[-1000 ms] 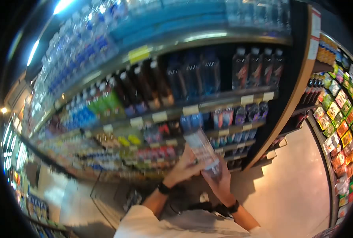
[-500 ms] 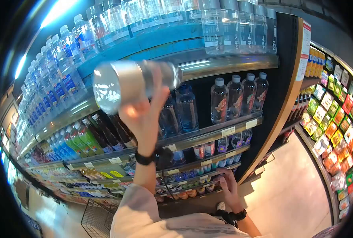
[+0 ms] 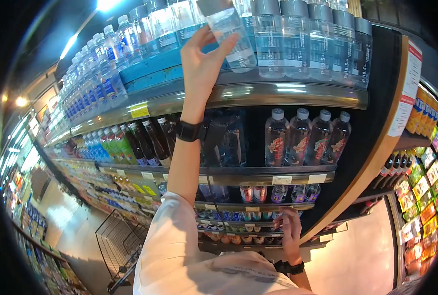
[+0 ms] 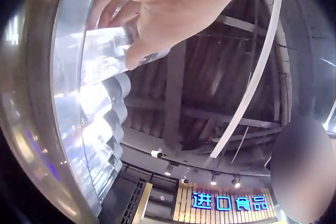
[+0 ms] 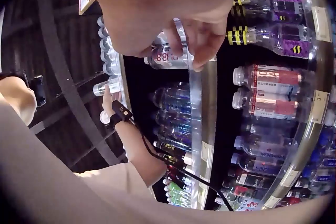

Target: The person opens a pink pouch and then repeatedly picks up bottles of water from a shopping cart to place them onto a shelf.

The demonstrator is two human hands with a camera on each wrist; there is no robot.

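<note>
My left hand (image 3: pixel 202 66) grips a clear water bottle (image 3: pixel 231 42) with a grey cap, at the top shelf. Tilted slightly, the bottle has its base close to the shelf's front lip, beside a row of matching bottles (image 3: pixel 295 39). In the left wrist view, the fingers and thumb of the left hand (image 4: pixel 173 3) wrap around the bottle (image 4: pixel 102 56). Lower down, my right hand (image 3: pixel 291 231) hangs in front of the lower shelves, fingers loosely bent and holding nothing. The right wrist view has the right hand (image 5: pixel 163 14) overlapping a shelf edge and bottles behind it.
Blue-labelled water bottles (image 3: pixel 93 81) line the top shelf at left, next to a blue panel (image 3: pixel 150 69). Bottles with red print (image 3: pixel 300 140) stand one shelf below. A wire shopping cart (image 3: pixel 118 241) is on the floor at left. A wood-edged upright (image 3: pixel 376 142) ends the shelving.
Both hands held the bottle low down at first. Then the left hand carried it up, bottom outward, and now has it upright-leaning at the top shelf. The right hand let go and stayed low.
</note>
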